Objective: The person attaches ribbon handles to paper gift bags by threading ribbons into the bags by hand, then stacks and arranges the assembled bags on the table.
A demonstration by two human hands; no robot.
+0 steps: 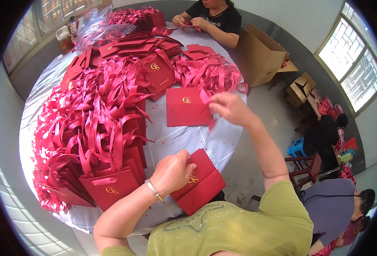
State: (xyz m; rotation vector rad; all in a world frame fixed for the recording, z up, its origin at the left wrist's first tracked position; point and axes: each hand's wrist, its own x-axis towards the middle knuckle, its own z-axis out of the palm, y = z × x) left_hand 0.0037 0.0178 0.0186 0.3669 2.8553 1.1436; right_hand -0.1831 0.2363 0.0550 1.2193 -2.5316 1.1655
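Close to my body, my left hand [170, 173] is closed on the upper left edge of a red paper bag [202, 187], which is tilted and has a gold emblem. Farther forward and to the right, my right hand [230, 109] pinches a pinkish-red ribbon [204, 96]; a dangling end below the fingers is blurred. Just beneath and left of that hand, a flat red bag [187, 113] lies on the white-covered table [171, 143]. Beyond it sits a loose heap of red ribbons [212, 74].
Many ribbon-handled red bags [107, 123] crowd the table's left side. Clear plastic wrapping [101, 36] and a jar [64, 40] stand at the back left. Across the table, a person in black [218, 19] handles ribbon beside a large cardboard box [261, 55]. Another person [331, 205] sits at right.
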